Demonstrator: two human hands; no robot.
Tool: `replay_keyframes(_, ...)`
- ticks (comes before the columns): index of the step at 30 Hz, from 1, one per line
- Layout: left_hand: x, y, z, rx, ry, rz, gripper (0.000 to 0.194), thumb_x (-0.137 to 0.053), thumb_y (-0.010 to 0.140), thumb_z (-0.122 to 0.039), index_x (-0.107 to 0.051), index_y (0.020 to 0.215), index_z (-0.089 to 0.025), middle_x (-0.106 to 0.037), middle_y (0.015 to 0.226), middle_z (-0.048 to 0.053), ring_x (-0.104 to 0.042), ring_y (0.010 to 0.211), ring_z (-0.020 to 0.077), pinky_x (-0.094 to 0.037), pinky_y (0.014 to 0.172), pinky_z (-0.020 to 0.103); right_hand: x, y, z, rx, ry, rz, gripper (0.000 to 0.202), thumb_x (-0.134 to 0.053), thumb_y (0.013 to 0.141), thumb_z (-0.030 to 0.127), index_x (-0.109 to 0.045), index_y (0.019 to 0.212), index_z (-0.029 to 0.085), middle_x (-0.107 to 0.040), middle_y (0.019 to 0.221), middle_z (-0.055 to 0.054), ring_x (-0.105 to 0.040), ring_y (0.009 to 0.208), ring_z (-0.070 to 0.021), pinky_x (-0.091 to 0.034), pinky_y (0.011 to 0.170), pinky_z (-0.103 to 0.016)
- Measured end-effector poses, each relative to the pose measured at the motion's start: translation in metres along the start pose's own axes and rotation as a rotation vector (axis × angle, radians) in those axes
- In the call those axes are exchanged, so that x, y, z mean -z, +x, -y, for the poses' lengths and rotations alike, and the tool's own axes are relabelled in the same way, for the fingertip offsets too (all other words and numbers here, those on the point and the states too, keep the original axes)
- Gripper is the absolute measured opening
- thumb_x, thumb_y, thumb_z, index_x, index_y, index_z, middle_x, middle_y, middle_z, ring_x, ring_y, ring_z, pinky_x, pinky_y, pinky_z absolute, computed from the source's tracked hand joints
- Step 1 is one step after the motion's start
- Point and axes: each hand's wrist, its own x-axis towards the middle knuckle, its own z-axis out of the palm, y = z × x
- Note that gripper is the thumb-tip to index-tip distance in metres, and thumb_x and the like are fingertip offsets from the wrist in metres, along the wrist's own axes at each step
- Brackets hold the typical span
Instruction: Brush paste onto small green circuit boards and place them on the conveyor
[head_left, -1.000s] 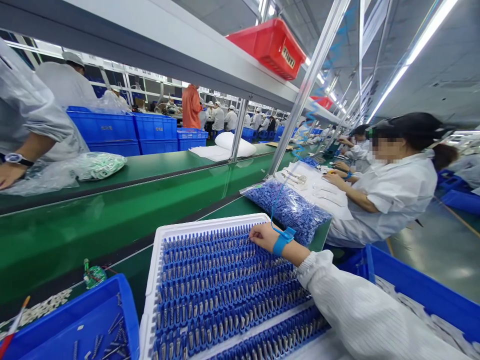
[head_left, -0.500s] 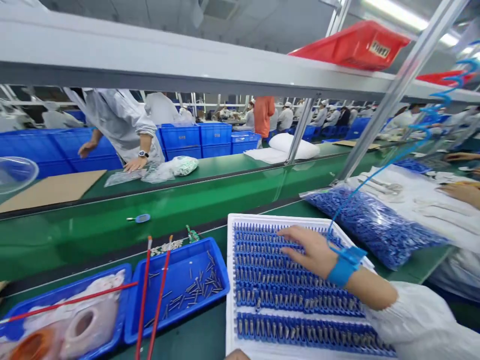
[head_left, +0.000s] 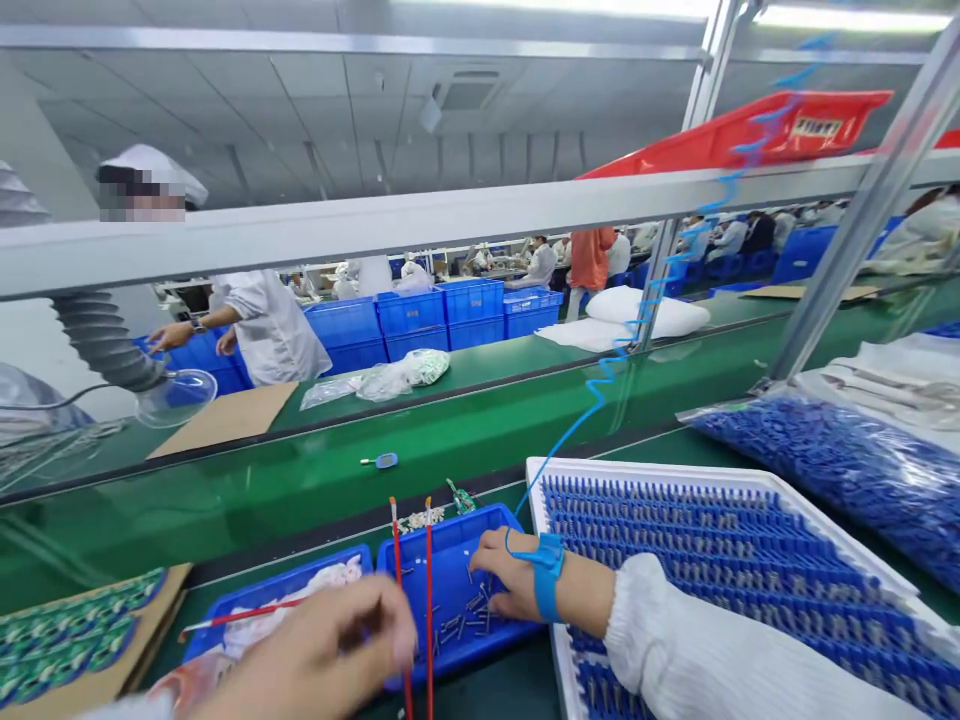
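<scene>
The right hand point(head_left: 504, 580) is dipping into the small blue plastic bin point(head_left: 457, 590), fingers curled among loose metal pins point(head_left: 469, 615), kept left of the white tray point(head_left: 720, 480). The left hand point(head_left: 322, 655) is hovering near, blurred; I cannot tell its grip.

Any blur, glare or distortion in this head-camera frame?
Head view: the left hand is smeared by motion blur near the lens; the right hand in the small blue plastic bin is sharp; straight shelf rails bow from wide-angle distortion; the glossy green conveyor belt shows soft reflections.
</scene>
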Motion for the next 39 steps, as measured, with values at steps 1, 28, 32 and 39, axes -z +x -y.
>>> replay_keyframes(1, 0.017, 0.022, -0.001, -0.048, 0.263, -0.087, 0.027, -0.049, 0.084, -0.042, -0.059, 0.071, -0.020, -0.062, 0.073, 0.002, -0.054, 0.072, 0.0167, -0.038, 0.063, 0.024, 0.000, 0.003, 0.003, -0.024, -0.016, 0.025, 0.040, -0.076, 0.075, 0.019, -0.060, 0.112, 0.013, -0.053, 0.109, -0.012, -0.052, 0.098, -0.0298, -0.047, 0.085, -0.041)
replay_keyframes(28, -0.011, 0.294, 0.026, -0.604, 1.050, 0.501, 0.033, -0.062, 0.081, -0.022, -0.056, 0.113, -0.016, -0.058, 0.114, 0.009, -0.054, 0.105, 0.0246, -0.044, 0.090, 0.047, 0.003, -0.015, -0.003, -0.048, 0.132, -0.065, 0.029, -0.073, 0.080, 0.023, -0.062, 0.107, 0.017, -0.059, 0.102, -0.005, -0.055, 0.098, -0.0226, -0.048, 0.088, -0.031)
replay_keyframes(32, -0.027, 0.281, 0.024, -0.622, 1.076, 0.594, 0.036, -0.064, 0.079, -0.019, -0.056, 0.114, -0.016, -0.057, 0.116, 0.009, -0.055, 0.105, 0.0251, -0.044, 0.090, 0.048, 0.013, -0.017, 0.007, -0.105, 0.077, 0.009, 0.029, -0.069, 0.083, 0.019, -0.060, 0.109, 0.012, -0.056, 0.106, -0.010, -0.053, 0.102, -0.0258, -0.047, 0.090, -0.035)
replay_keyframes(39, 0.021, 0.219, -0.009, -0.628, 1.017, 0.408, 0.034, -0.058, 0.082, -0.016, -0.056, 0.116, -0.014, -0.057, 0.119, 0.014, -0.052, 0.109, 0.0272, -0.040, 0.093, 0.043, -0.002, 0.009, 0.006, -0.070, -0.027, 0.120, 0.048, -0.074, 0.076, 0.013, -0.055, 0.120, 0.011, -0.053, 0.113, -0.011, -0.053, 0.101, -0.0298, -0.049, 0.087, -0.040)
